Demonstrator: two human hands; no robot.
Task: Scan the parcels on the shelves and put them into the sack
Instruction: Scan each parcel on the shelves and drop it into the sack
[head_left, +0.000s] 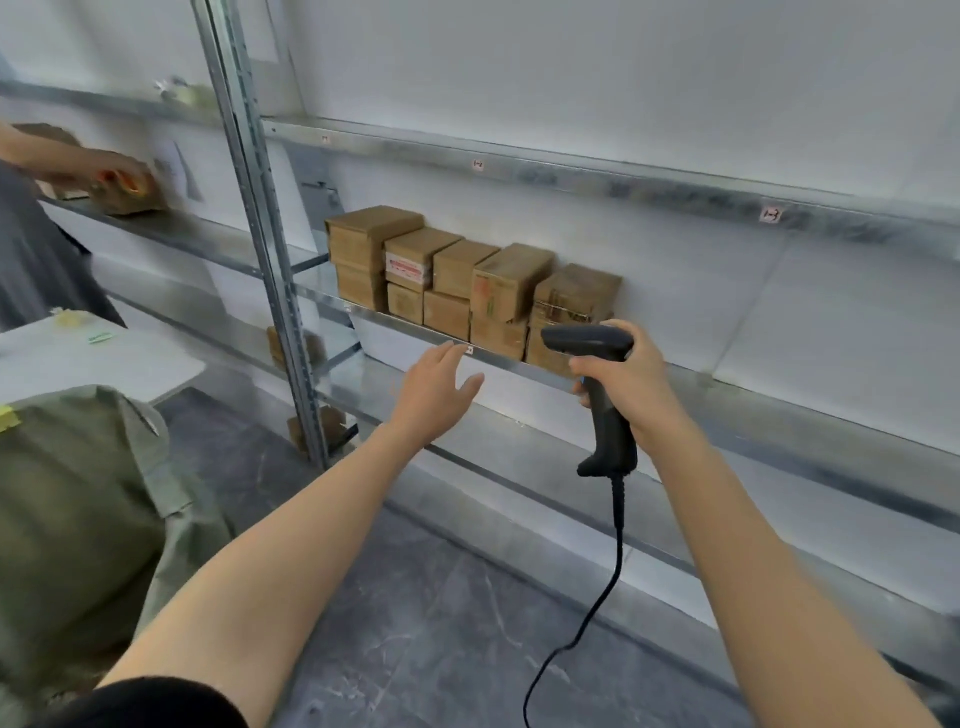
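Observation:
Several brown cardboard parcels (467, 280) stand stacked two high in a row on the middle metal shelf (395, 325). My right hand (628, 379) grips a black corded barcode scanner (602, 395), its head level with the rightmost parcels and just in front of them. My left hand (436, 387) is stretched out with fingers apart, holding nothing, its fingertips at the shelf's front edge below the parcels. The olive-green sack (78, 519) stands on the floor at the lower left.
A metal upright post (260, 234) divides the shelving. At the far left another person's hand (104, 171) rests on a parcel on the neighbouring shelf. A white table (93, 358) stands behind the sack. The scanner's cable (597, 603) hangs down over the grey floor.

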